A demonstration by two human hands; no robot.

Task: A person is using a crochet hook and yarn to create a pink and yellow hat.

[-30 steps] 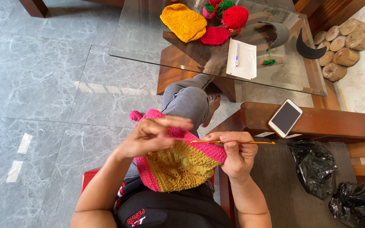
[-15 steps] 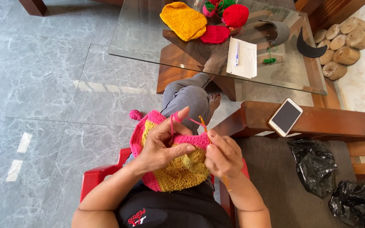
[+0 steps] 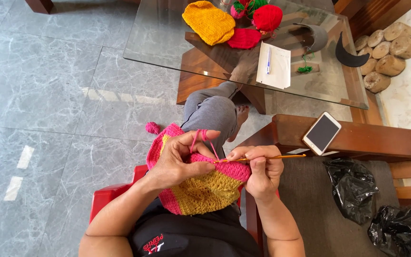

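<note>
We are gripping the crochet (image 3: 204, 190) with our left hand (image 3: 179, 159), pink yarn (image 3: 200, 137) looping over its forefinger, while our right hand (image 3: 260, 166) is pinching the hook (image 3: 281, 156).

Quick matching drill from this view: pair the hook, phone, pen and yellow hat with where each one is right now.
Things:
1. hook
2. phone
3. pen
4. yellow hat

Places:
A. on the white paper
B. on the wooden armrest
C. on the glass table, beside red yarn
D. in the right hand

Pairs: 1-D, 2-B, 3-A, 4-C
</note>
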